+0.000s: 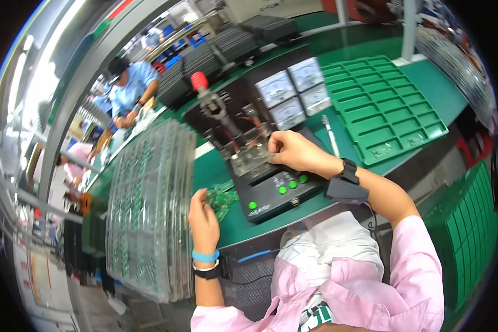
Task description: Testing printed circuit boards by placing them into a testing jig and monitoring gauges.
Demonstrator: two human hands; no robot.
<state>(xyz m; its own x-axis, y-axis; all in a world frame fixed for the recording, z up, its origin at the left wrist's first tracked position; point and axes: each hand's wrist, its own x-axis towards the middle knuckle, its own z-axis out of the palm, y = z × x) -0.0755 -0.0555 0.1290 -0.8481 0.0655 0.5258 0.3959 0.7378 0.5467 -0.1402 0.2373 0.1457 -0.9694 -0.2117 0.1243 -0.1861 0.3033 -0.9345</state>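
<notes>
My right hand (297,152) reaches over a black test fixture (271,193) with a red-tipped toggle clamp (211,99). Its thumb and forefinger pinch together at the edge of the fixture's clear nest (250,161). What lies between those fingertips is too small to make out. My left hand (203,222) is held side-on, fingers stretched out and nothing seen in it. Just right of it, a loose heap of small green circuit boards (222,200) rests on the green bench mat, beside the fixture. Green round buttons (283,190) line the fixture's front panel.
A tall stack of clear plastic trays (149,210) holding green boards stands at left. A green compartment tray (384,105) lies at right, with a white pen-like tool (331,135) beside it. Picture cards (293,91) stand behind the fixture. A co-worker (131,91) sits at far left.
</notes>
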